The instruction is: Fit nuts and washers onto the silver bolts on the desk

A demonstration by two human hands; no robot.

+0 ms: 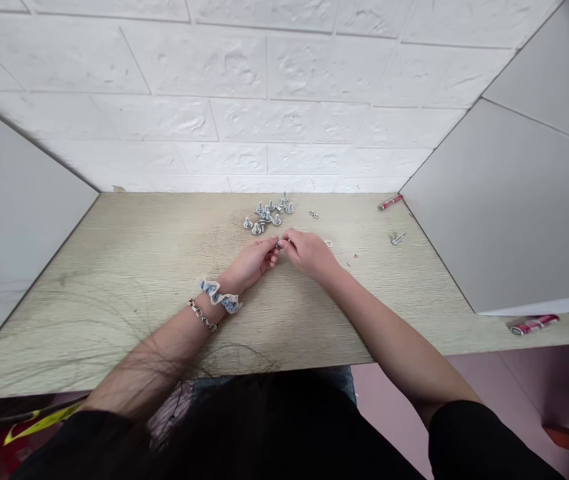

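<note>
Close together over the wooden shelf, my left hand (pixel 252 262) and my right hand (pixel 309 252) pinch a small metal bolt (pixel 278 245) between them. Fingers cover most of it, so its exact shape is hard to see. Just beyond my fingertips lies a loose cluster of silver bolts (pixel 267 217) with wide washers, several standing head down with their shanks up. A pale ring-shaped washer (pixel 329 243) rests right of my right hand. Two tiny metal pieces (pixel 314 215) lie behind that hand.
The wooden shelf (pixel 134 267) meets a white brick-pattern wall (pixel 239 120) behind and grey panels at both sides. At right lie a red battery (pixel 390 203), a small metal fastener (pixel 398 239) and another red battery (pixel 534 325) near the front edge.
</note>
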